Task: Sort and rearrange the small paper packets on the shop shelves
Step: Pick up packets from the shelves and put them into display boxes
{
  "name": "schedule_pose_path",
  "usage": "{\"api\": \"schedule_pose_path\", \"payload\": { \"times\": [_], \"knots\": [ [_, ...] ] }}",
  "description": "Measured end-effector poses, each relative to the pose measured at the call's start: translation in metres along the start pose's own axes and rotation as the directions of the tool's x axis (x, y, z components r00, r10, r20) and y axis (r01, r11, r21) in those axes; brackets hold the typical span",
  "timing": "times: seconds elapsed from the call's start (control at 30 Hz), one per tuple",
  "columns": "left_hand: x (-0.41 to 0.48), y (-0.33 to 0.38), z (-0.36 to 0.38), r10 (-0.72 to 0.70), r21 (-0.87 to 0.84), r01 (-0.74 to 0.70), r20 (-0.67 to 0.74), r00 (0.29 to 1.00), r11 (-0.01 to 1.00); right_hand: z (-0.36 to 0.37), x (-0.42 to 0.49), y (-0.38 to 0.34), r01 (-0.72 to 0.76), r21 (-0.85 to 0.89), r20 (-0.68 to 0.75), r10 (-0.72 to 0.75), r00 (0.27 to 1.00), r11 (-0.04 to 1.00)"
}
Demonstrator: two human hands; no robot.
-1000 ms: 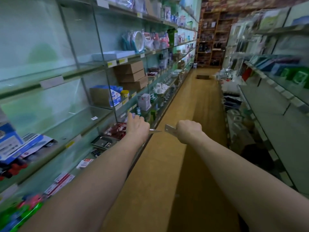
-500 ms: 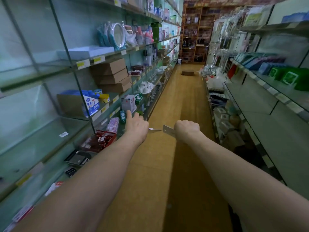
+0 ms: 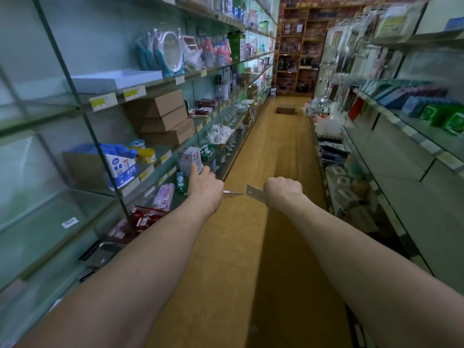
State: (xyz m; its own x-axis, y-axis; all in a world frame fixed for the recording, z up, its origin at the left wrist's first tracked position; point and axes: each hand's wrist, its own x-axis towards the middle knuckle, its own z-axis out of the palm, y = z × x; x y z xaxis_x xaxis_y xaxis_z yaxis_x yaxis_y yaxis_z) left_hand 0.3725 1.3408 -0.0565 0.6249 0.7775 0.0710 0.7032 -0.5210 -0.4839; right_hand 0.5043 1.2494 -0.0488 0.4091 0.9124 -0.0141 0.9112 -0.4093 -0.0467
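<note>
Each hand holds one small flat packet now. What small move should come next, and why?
Probably extend the left hand toward the small white carton on the left glass shelves: its forefinger points there, and it pinches a thin pale packet, seen edge-on, that may belong there. The right hand, gripping its flat grey paper packet, can wait.

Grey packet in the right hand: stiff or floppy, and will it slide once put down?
The grey packet juts from the right hand without sagging, so it is probably fairly stiff. It looks thin and flat: likely light, unlikely to roll. On the smooth glass shelf it may slide if nudged.
</note>
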Motion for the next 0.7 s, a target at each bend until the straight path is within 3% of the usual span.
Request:
{"api": "schedule_pose_path", "payload": {
  "times": [0.7],
  "knots": [
    [0.179, 0.055, -0.045, -0.223, 0.023, 0.222, 0.086, 0.971, 0.975, -0.032, 0.189, 0.116, 0.245, -0.077, -0.041, -0.248, 0.968, 0.967]
  ]
}}
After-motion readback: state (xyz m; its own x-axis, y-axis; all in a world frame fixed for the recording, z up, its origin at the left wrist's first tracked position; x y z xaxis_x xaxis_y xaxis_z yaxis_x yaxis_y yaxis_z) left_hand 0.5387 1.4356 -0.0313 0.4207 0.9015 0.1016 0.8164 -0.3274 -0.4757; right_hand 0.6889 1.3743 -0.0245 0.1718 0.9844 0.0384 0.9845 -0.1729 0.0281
